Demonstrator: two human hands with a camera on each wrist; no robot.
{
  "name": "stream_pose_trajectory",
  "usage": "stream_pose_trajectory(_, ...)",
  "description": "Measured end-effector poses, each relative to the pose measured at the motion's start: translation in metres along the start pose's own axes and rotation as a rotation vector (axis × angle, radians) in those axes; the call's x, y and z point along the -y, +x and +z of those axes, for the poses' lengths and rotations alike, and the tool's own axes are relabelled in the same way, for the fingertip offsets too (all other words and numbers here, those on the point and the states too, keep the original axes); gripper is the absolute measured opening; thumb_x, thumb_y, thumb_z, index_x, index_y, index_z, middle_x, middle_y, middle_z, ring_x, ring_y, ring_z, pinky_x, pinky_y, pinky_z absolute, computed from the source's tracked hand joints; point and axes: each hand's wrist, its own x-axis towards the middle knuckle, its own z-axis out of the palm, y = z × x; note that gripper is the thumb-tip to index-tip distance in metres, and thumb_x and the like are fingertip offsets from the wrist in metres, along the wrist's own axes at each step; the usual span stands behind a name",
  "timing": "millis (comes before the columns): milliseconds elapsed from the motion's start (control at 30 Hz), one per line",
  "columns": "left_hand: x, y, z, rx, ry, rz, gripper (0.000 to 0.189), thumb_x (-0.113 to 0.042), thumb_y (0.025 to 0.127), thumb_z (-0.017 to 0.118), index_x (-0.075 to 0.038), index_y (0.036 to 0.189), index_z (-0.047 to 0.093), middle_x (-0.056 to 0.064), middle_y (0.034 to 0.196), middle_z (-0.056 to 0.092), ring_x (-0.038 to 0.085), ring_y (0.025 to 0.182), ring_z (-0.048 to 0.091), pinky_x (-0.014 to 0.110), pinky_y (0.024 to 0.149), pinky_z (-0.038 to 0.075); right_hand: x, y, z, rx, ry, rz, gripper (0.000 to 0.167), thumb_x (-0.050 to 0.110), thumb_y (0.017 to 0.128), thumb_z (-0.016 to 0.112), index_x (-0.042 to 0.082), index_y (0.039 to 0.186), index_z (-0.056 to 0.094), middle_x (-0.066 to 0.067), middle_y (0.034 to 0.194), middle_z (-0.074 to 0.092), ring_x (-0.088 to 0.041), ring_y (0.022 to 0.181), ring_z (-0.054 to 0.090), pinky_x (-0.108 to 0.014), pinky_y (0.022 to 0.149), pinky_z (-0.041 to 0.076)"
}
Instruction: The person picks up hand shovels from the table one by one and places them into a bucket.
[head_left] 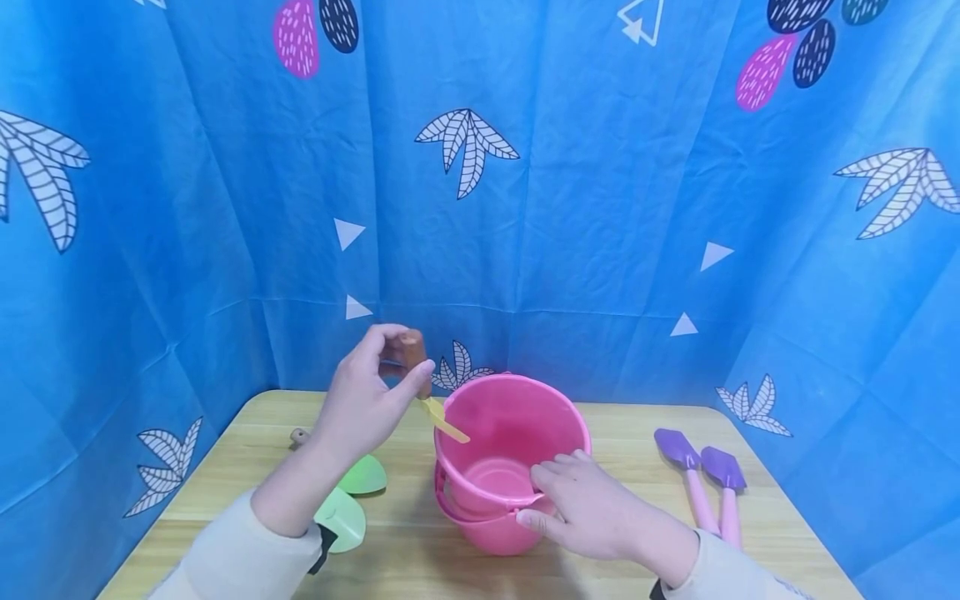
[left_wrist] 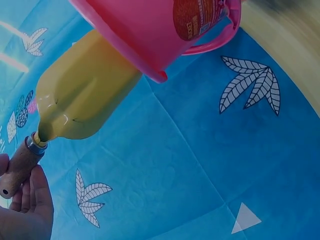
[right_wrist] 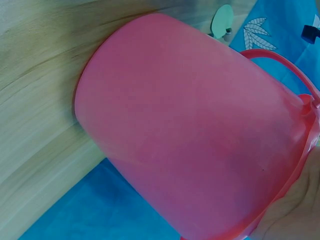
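A pink bucket (head_left: pixel 498 537) stands on the table with its mouth facing up and its handle hanging down. My left hand (head_left: pixel 358 412) holds a small trowel by its brown wooden handle (head_left: pixel 415 360). The trowel's yellow blade (left_wrist: pixel 82 95) slants down over the bucket's left rim, and the bucket wall hides its tip in the left wrist view. On the near right of the rim rests my right hand (head_left: pixel 596 508), thumb outside and fingers over the edge, gripping it. The bucket's smooth outer wall (right_wrist: pixel 185 125) fills most of the right wrist view.
Two green trowel blades (head_left: pixel 343 518) lie to the left, partly hidden by my left arm. At the right lie two toy shovels with purple blades (head_left: pixel 677 448) and pink handles. A blue patterned curtain (head_left: pixel 585 208) surrounds the wooden table (head_left: pixel 622 575) at the back and sides.
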Motion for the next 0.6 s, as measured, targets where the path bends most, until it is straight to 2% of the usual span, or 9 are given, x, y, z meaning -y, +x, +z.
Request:
stream_pose_trajectory(333, 0.001, -0.003, 0.012, 0.028, -0.016, -0.001, 0.038, -0.016, 0.091, 0.075, -0.011, 0.123, 0.055, -0.001, 0.113, 0.063, 0.014, 0.097, 0.060, 0.034, 0.082, 0.056, 0.002, 0.001, -0.003, 0.014, 0.026, 0.009, 0.033, 0.062, 0.097, 0.049, 0.030, 0.094, 0.056, 0.021, 0.081, 0.047, -0.003, 0.084, 0.047, -0.036, 0.083, 0.043)
stream_pose_trajectory(600, 0.005, -0.007, 0.028, 0.096, -0.033, -0.035, 0.038, -0.019, 0.091, 0.076, -0.014, 0.123, 0.055, -0.003, 0.106, 0.062, 0.013, 0.094, 0.061, 0.031, 0.081, 0.057, 0.002, 0.001, -0.003, 0.012, 0.022, 0.007, 0.037, 0.065, 0.097, 0.045, 0.030, 0.092, 0.055, 0.020, 0.079, 0.046, -0.004, 0.083, 0.046, -0.036, 0.083, 0.041)
